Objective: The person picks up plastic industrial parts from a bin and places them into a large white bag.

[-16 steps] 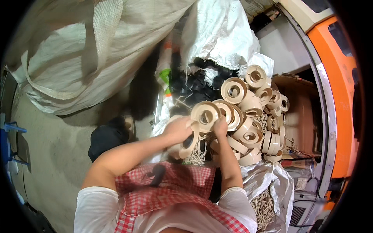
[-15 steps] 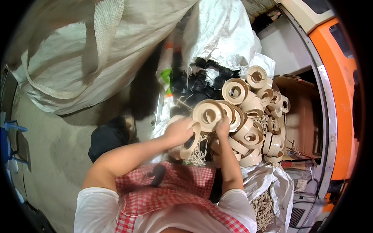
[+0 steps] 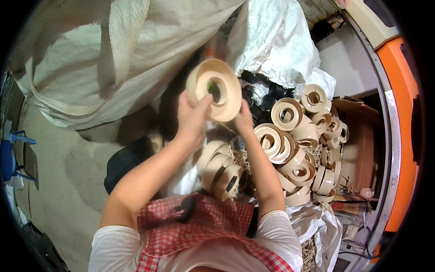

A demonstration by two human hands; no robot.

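Left of a heap of beige rings [image 3: 305,131], the person's left hand [image 3: 191,117] grips a raised ring [image 3: 231,94], thumb at its hole; the right hand [image 3: 244,119] holds its lower right edge.

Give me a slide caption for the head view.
Left hand and right hand hold a beige plastic ring near a pile of similar rings.

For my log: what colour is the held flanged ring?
Beige; the flanged ring shows best in the head view.

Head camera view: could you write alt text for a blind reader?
A person's left hand and right hand hold a beige, ring-shaped, plastic-looking part. Similar beige rings lie piled to the right near a white woven sack.
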